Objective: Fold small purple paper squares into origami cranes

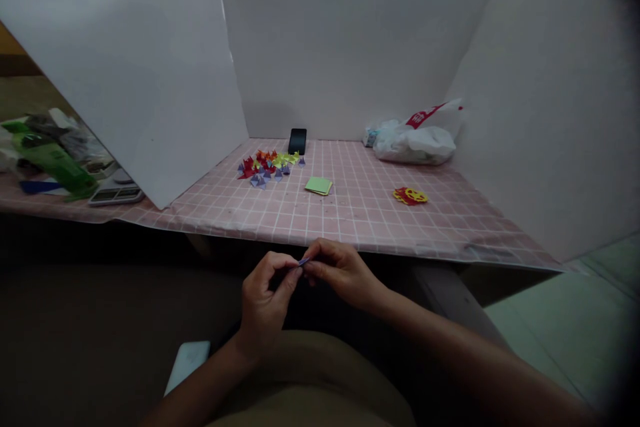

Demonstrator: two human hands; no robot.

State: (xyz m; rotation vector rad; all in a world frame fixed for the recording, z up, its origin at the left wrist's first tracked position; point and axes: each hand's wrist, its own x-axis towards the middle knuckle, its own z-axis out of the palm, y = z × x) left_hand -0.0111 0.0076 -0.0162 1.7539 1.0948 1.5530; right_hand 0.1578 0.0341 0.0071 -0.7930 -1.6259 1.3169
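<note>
A small piece of folded purple paper (303, 261) is pinched between both hands, just off the table's front edge and above my lap. My left hand (267, 290) grips one end of it between thumb and forefinger. From the other side my right hand (343, 271) holds it in a closed pinch, its fingertips partly covering the paper. Beyond the hands, a stack of square paper sheets (319, 185), light green on top, lies on the table. Further back on the left is a cluster of small folded paper pieces (267, 170) in purple, red, orange and yellow.
Pink checked cloth covers the table (350, 220), with white panels (350, 47) around it. A black phone (297, 141), a white plastic bag (417, 143) and yellow-and-red cut-outs (410, 196) lie on it. At left are a digital scale (117, 195) and a green package (55, 160). A white object (189, 361) lies beside me.
</note>
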